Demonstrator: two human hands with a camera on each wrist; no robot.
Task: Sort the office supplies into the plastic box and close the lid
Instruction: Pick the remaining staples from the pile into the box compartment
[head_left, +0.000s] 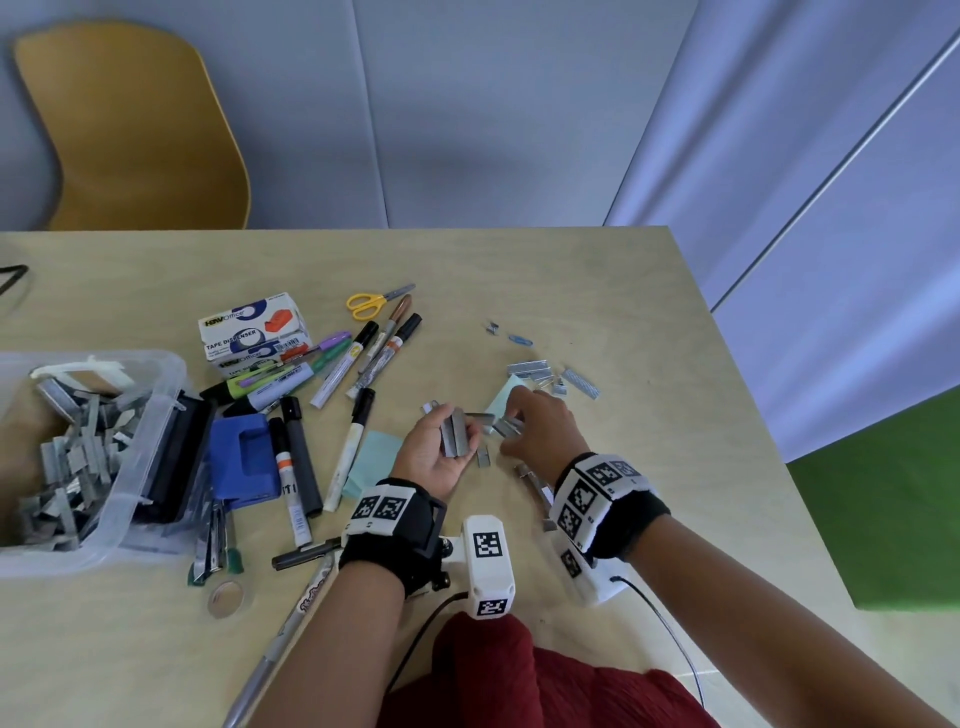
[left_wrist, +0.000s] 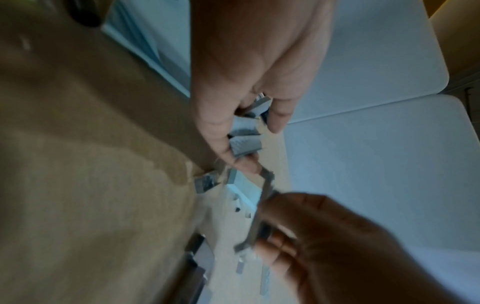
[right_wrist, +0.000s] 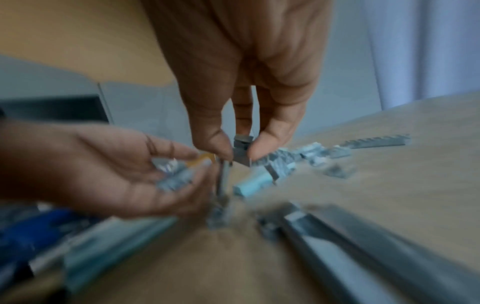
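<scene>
My left hand (head_left: 451, 441) lies palm up over the table's middle, fingers curled round a few grey staple strips (head_left: 455, 439). In the left wrist view the same strips (left_wrist: 245, 144) sit between its fingers and thumb. Just to its right, my right hand (head_left: 514, 425) pinches another staple strip (right_wrist: 241, 151) between thumb and fingertips, close above the table. More loose staple strips (head_left: 530, 370) lie beyond it. The clear plastic box (head_left: 174, 376) stands open at the left edge, with several staple strips inside. Its lid is not clearly visible.
Markers (head_left: 353, 358), yellow scissors (head_left: 370, 303), a tape dispenser carton (head_left: 254, 332), a blue hole punch (head_left: 244, 457), light-blue sticky notes (head_left: 371, 457) and a tape roll (head_left: 226, 597) lie between box and hands. A long staple strip (head_left: 535, 486) lies near my right wrist. A yellow chair (head_left: 140, 130) stands behind the table.
</scene>
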